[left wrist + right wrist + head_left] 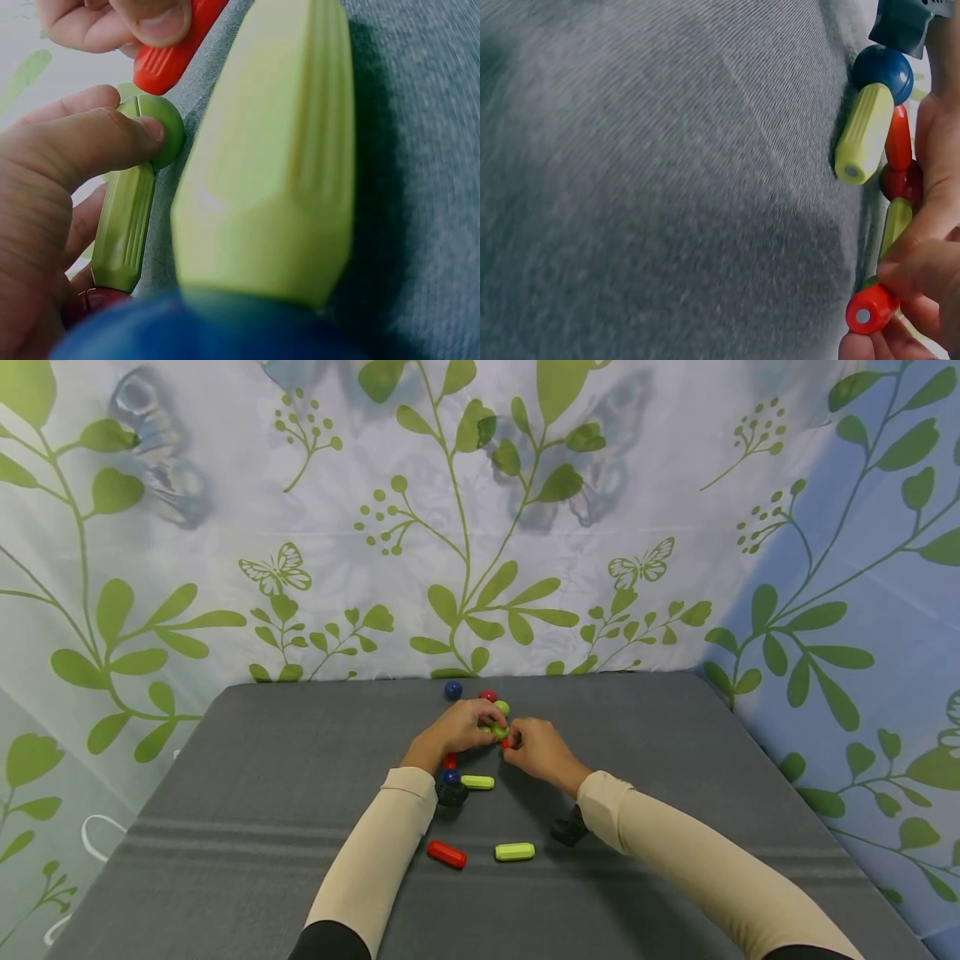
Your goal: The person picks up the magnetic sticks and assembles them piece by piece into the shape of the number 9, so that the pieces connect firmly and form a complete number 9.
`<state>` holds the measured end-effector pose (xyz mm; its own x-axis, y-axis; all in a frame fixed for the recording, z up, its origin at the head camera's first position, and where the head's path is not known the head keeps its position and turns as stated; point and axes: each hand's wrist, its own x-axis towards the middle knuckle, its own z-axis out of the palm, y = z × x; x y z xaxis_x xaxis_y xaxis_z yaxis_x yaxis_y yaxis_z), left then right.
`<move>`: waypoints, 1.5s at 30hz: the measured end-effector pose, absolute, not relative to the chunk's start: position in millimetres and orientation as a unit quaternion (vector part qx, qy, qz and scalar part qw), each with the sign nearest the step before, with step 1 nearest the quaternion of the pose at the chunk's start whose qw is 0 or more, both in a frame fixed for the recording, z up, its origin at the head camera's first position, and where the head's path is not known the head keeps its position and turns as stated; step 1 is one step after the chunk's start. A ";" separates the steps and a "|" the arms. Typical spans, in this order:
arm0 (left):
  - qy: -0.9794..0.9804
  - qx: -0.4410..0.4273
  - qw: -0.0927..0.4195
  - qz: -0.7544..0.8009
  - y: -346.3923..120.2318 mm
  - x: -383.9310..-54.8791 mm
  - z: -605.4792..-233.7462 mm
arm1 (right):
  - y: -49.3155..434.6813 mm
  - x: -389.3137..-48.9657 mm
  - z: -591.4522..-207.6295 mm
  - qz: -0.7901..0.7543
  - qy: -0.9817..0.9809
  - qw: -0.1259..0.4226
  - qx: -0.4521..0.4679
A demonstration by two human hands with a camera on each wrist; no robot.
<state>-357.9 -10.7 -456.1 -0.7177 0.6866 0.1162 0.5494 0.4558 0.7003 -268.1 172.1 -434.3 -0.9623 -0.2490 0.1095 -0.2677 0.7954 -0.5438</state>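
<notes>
My left hand (463, 727) pinches a green ball (169, 129) between thumb and fingers. A yellow-green rod (124, 225) runs from that ball to a dark red ball (902, 180). From there a red rod (898, 139) leads to a blue ball (883, 73), and another yellow-green rod (861, 139) sticks out from the blue ball. Close by on the right, my right hand (542, 750) pinches a loose red rod (169, 60) with a round metal spot on its end. Its other end is right at the green ball.
Behind the hands lie a blue ball (453, 690), a red ball (488, 696) and a second green ball (502, 707). Nearer the front, a red rod (447, 854) and a yellow-green rod (514, 852) lie on the grey cloth table (262, 777). A patterned curtain (337, 527) hangs behind.
</notes>
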 end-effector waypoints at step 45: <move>0.843 0.364 0.099 0.384 -11.0 -357.8 -454.3 | 150.3 -275.5 -437.6 0.303 -0.952 -0.007 0.047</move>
